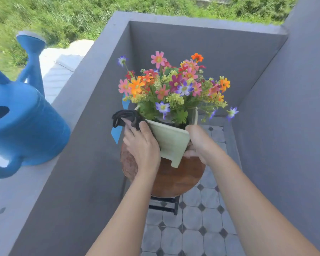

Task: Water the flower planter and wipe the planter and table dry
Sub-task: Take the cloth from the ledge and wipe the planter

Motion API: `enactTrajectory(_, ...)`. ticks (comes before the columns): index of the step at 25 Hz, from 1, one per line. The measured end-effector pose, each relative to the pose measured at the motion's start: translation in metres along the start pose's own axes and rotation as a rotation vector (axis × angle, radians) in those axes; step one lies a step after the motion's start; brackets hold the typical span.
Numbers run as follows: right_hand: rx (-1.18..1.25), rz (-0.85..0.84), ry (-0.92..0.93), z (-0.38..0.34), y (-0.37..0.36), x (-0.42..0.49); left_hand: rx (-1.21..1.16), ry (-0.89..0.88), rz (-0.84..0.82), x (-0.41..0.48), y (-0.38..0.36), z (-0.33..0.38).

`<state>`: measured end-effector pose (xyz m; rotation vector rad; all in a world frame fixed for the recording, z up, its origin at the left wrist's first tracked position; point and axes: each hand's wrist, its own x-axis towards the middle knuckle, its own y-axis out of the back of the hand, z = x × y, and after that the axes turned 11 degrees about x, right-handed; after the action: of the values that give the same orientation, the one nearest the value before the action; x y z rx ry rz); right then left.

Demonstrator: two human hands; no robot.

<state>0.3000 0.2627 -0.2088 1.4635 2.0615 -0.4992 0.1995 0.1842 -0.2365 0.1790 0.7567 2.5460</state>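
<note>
1. The pale green square planter (171, 143) sits tipped above the round brown wooden table (175, 180), its near corner and one stubby foot pointing down toward the tabletop; whether that foot touches the wood cannot be told.
2. The planter is full of mixed flowers (174, 84) — pink, orange, purple and yellow-green blooms spreading well past its rim.
3. The left hand (141, 146) presses flat against the planter's left face, fingers curled over a dark, crumpled cloth (126, 117) bunched at the planter's upper left corner.
4. The right hand (199, 143) wraps around the planter's right corner, thumb up at the rim and fingers closed along the side wall, gripping it.
5. A large blue plastic watering can (24, 124) stands on the grey parapet ledge (26, 191) at the left, well apart from the planter — its long spout and rose head rise toward the grass beyond.
6. The table stands on a tiled floor (192, 228) of pale octagons and small dark diamonds, boxed in by grey walls (201, 43).
7. A blue strip (116, 134) shows just behind the left hand; what it is cannot be told.
</note>
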Motion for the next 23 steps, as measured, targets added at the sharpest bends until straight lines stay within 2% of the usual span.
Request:
enactTrajectory(4,0.077,-0.033,0.018,-0.003,0.000,0.006,0.226,-0.202,0.252,-0.014,-0.019,-0.015)
enactTrajectory(5,0.076,-0.034,0.020,-0.002,-0.001,0.005,0.240,-0.244,0.270,-0.021,-0.022,-0.020)
enactTrajectory(9,0.085,-0.016,-0.032,-0.002,-0.003,-0.005,0.188,-0.388,0.170,-0.033,-0.019,-0.024)
enactTrajectory(12,0.172,-0.066,-0.098,-0.004,-0.012,-0.024,0.092,-0.307,0.192,-0.017,-0.006,-0.012)
enactTrajectory(16,0.326,-0.038,-0.081,0.016,-0.034,-0.037,-0.055,0.073,0.157,0.007,0.003,-0.003)
enactTrajectory(17,0.352,-0.036,-0.089,0.019,-0.037,-0.038,-0.065,0.072,0.150,0.004,0.005,0.000)
enactTrajectory(21,0.428,-0.033,-0.073,0.015,-0.042,-0.041,-0.085,-0.185,0.159,-0.020,0.015,-0.001)
enactTrajectory(23,0.421,-0.037,-0.083,0.018,-0.045,-0.044,-0.102,-0.108,0.196,0.004,0.021,-0.004)
